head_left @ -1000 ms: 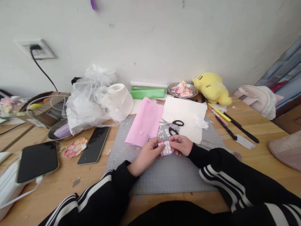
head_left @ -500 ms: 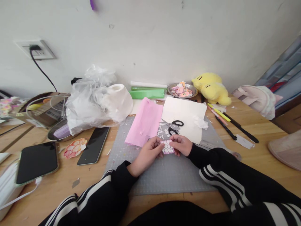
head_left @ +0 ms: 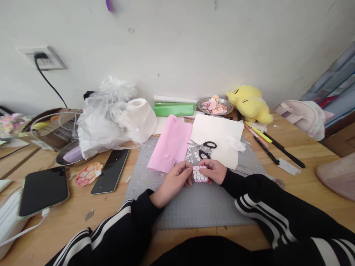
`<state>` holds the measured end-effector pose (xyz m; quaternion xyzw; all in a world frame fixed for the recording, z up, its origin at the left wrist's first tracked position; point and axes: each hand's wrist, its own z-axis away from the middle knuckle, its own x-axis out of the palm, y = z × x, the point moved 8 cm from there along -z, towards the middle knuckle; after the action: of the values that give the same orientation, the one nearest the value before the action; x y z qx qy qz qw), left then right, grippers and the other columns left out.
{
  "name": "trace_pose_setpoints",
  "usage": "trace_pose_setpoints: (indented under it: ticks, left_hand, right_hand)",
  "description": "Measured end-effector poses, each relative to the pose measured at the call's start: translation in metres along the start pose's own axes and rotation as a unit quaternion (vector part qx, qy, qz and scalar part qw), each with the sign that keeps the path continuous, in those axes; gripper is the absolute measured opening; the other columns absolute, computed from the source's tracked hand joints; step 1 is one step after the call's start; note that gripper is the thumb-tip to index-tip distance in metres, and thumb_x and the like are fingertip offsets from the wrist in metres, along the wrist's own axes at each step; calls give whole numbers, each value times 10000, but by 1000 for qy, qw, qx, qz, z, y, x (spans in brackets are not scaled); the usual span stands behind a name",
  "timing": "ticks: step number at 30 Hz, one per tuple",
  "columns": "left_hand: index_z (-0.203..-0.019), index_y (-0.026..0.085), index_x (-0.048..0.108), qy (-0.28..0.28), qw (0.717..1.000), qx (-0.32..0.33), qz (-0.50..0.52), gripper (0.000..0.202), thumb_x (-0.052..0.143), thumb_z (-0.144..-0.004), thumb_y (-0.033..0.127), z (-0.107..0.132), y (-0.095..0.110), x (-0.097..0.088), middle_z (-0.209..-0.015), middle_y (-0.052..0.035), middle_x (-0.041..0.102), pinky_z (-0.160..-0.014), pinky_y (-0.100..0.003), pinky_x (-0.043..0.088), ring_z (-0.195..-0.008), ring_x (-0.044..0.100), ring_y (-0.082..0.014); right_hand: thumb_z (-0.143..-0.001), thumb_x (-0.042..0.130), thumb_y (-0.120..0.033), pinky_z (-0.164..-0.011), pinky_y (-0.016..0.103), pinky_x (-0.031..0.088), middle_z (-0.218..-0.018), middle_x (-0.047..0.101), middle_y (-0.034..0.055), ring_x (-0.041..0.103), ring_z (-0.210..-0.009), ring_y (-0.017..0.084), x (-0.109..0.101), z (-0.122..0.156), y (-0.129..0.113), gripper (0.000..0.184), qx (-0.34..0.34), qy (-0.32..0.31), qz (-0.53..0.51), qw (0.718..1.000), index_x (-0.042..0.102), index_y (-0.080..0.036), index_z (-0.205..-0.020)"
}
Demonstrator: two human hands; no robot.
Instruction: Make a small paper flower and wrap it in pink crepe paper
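Observation:
A small white paper piece with black circle outlines and pink edges (head_left: 199,174) is held over the grey cutting mat (head_left: 191,207). My right hand (head_left: 215,171) pinches its right side, thumb on top. My left hand (head_left: 175,181) is closed, its thumb and curled fingertips at the piece's left edge; part of that grip is hidden. Scissors with black handles (head_left: 208,146) lie just beyond my hands, among white paper scraps (head_left: 191,153). Pink paper (head_left: 169,142) lies behind my left hand, and a white sheet (head_left: 223,129) lies behind my right.
Left of the mat are a dark phone (head_left: 112,171), a red-and-orange cutout (head_left: 88,174), a charging tablet-like device (head_left: 44,190) and a plastic bag (head_left: 97,122). Behind stand a metal dish of cutouts (head_left: 215,106) and a yellow plush toy (head_left: 251,103). Pens (head_left: 259,132) lie on the right.
The paper piece has shifted slightly right, and more of its left edge shows beside my left thumb. Both hands have otherwise barely moved.

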<state>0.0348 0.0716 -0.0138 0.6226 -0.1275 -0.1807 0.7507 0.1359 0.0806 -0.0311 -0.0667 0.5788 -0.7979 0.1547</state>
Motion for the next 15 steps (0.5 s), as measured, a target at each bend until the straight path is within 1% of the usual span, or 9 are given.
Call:
trace_pose_setpoints:
  ticks: [5, 15]
  left_hand:
    - [-695, 168, 443, -29, 1000, 6, -9, 102, 487, -731, 252, 0, 0, 5, -497, 56, 504, -477, -194, 345, -454, 456, -72]
    - [-678, 165, 438, -24, 1000, 5, -14, 131, 504, -721, 270, 0, 1, 4, -523, 46, 504, -481, -197, 349, -467, 463, -73]
  right_hand:
    - [-585, 504, -297, -264, 131, 295, -367, 449, -93, 368, -276, 27, 0, 1, -1, 166, -1, 2, 9, 1000, 460, -151, -649]
    - [-584, 494, -314, -271, 132, 300, -379, 447, -93, 369, -285, 25, 0, 2, 0, 187, -1, -3, 13, 1000, 464, -147, -663]
